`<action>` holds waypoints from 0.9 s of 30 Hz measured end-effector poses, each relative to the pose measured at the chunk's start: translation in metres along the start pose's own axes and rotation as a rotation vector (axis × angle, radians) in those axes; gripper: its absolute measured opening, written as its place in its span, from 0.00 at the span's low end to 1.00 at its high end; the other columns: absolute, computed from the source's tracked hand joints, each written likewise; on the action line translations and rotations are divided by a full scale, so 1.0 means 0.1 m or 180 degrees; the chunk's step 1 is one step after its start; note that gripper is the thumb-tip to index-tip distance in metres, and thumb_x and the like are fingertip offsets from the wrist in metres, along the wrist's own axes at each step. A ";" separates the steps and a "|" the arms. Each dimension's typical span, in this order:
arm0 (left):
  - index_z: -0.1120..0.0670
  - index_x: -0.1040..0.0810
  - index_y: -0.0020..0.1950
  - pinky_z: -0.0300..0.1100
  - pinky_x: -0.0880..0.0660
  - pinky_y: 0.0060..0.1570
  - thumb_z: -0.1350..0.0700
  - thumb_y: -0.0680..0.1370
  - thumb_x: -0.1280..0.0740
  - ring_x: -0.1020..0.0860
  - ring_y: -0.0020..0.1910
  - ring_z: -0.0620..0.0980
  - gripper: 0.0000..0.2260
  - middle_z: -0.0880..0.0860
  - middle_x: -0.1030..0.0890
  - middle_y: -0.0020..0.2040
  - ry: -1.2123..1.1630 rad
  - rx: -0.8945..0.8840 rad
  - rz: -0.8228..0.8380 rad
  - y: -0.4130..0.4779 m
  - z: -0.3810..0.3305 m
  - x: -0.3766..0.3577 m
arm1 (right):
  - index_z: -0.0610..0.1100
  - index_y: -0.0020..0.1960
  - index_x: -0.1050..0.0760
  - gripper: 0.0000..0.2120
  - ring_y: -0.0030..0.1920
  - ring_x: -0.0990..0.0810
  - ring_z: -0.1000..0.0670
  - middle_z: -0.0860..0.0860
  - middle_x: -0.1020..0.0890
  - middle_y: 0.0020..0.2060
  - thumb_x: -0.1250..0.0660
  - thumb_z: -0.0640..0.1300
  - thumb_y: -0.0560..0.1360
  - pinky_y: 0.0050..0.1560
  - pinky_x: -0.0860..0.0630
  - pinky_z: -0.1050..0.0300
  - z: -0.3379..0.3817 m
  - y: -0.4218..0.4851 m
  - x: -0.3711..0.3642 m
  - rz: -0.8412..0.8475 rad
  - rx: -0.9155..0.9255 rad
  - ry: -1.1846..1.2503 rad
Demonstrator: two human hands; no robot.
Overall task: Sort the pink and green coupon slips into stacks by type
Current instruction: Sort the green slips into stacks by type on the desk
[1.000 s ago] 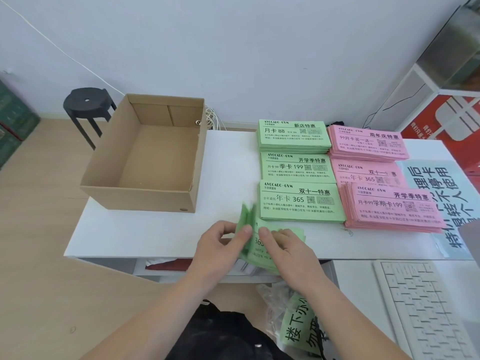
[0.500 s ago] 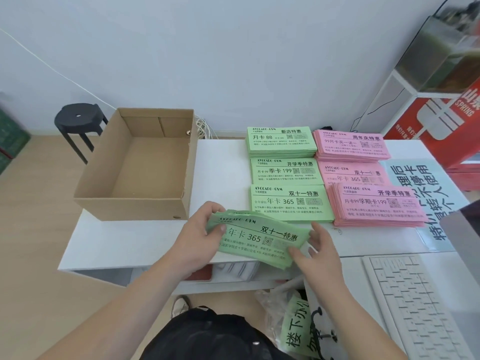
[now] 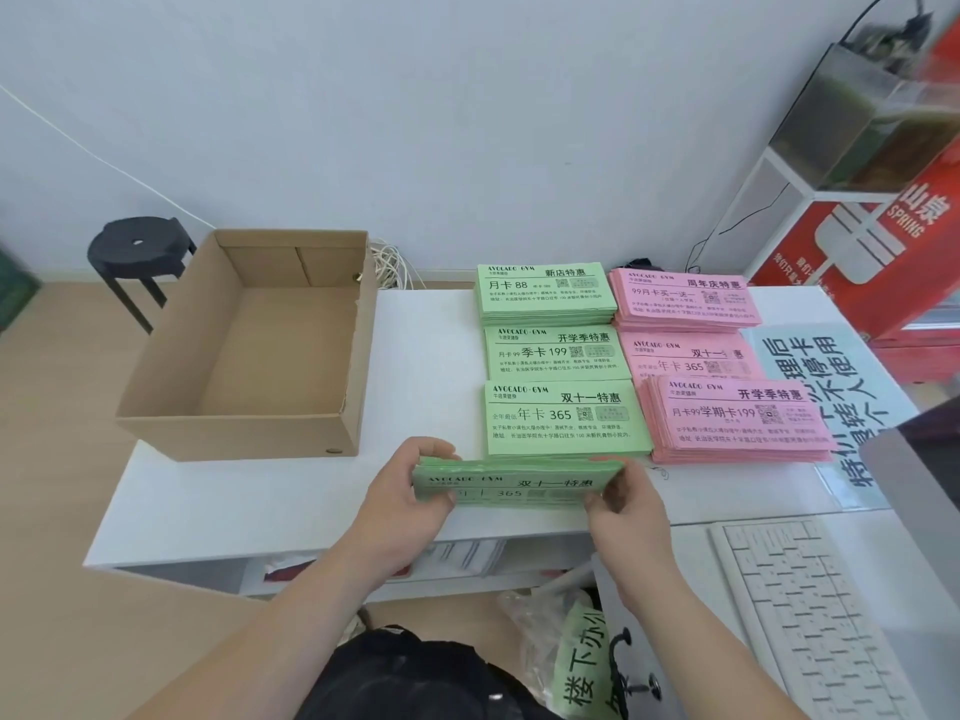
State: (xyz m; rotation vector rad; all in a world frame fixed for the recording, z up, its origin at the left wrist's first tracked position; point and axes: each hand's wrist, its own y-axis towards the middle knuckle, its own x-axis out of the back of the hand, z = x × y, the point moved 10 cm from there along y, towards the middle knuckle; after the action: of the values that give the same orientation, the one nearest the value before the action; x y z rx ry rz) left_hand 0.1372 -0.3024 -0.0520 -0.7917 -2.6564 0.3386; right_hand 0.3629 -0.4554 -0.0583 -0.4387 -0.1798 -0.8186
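A cardboard box [image 3: 249, 356] is blocking the table's [image 3: 426, 356] left edge. Coupon stacks [image 3: 566, 418] are crowding its right, leaving the middle open.

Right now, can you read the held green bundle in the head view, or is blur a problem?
Head view: print on the green paper slip bundle in the left hand and right hand is smeared; the flat green paper stack behind reads sharply; the glass tank top right is blurred; even light, no glare.

Green slips [image 3: 511, 483], pink stacks [image 3: 737, 415], brown box [image 3: 249, 356].
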 end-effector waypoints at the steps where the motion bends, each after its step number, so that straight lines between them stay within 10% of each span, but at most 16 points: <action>1: 0.45 0.22 0.55 0.27 0.27 0.46 0.67 0.77 0.31 0.21 0.51 0.40 0.17 0.44 0.17 0.52 0.0006 0.0014 -0.0061 0.00 0.00 -0.02 | 0.52 0.56 0.24 0.17 0.53 0.18 0.58 0.56 0.15 0.50 0.36 0.30 0.78 0.54 0.25 0.60 -0.02 -0.01 -0.03 -0.0054 -0.0039 0.0040; 13: 0.47 0.27 0.55 0.26 0.27 0.38 0.64 0.81 0.34 0.20 0.51 0.40 0.12 0.45 0.17 0.51 -0.0107 0.0355 -0.0260 0.20 -0.14 -0.14 | 0.56 0.55 0.28 0.15 0.51 0.21 0.60 0.59 0.19 0.49 0.39 0.35 0.81 0.44 0.29 0.64 0.21 0.07 0.00 0.0039 -0.0012 -0.0429; 19: 0.49 0.25 0.57 0.38 0.23 0.41 0.65 0.78 0.32 0.19 0.51 0.44 0.13 0.46 0.17 0.53 -0.0312 0.0603 0.0039 0.79 -0.38 -0.41 | 0.47 0.77 0.38 0.28 0.51 0.19 0.51 0.54 0.23 0.58 0.40 0.36 0.79 0.44 0.27 0.59 0.61 0.78 0.19 0.0153 -0.0016 -0.1767; 27: 0.44 0.29 0.60 0.47 0.20 0.54 0.61 0.74 0.28 0.19 0.54 0.44 0.19 0.42 0.18 0.53 0.0434 0.0499 0.0325 1.24 -0.38 -0.59 | 0.46 0.68 0.35 0.20 0.48 0.22 0.45 0.44 0.26 0.64 0.38 0.37 0.77 0.45 0.22 0.47 0.79 1.22 0.14 0.0185 -0.0138 -0.2894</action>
State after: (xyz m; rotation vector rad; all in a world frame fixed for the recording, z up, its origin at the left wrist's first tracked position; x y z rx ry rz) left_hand 0.2579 -0.2295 -0.0722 -0.8694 -2.4347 0.4942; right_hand 0.4634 -0.3568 -0.0207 -0.8329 -0.9862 -0.5168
